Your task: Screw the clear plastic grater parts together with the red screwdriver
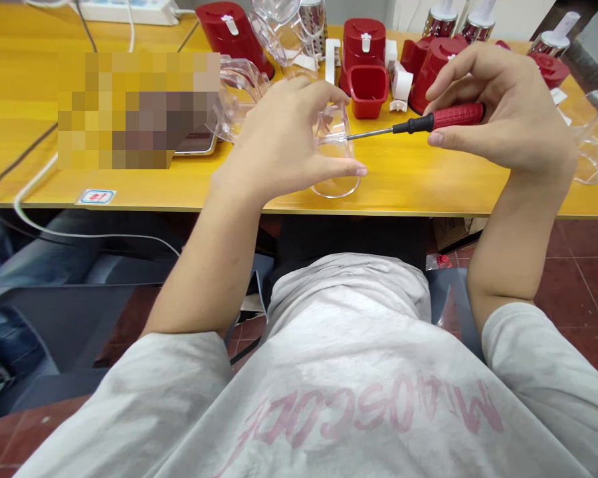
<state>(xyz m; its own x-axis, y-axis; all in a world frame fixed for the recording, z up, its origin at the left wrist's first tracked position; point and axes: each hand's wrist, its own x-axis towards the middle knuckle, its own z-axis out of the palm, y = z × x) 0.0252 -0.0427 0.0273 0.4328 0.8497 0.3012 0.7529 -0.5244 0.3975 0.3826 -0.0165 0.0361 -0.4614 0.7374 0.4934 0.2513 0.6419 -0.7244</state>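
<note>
My left hand (286, 136) is wrapped round a clear plastic housing (336, 159) that rests near the front edge of the yellow table (428, 179). My right hand (498, 109) is closed on a screwdriver (428, 121) with a red handle and a black collar. It lies level, and its metal shaft points left with the tip at the clear housing, just by my left fingers.
Red plastic housings (363, 43) and a red open box (367, 89) stand behind my hands. More clear parts (239, 86) lie at the left and one (595, 139) at the right edge. Metal drums (441, 23) line the back. A power strip (129, 10) and cables (34, 192) run at the left.
</note>
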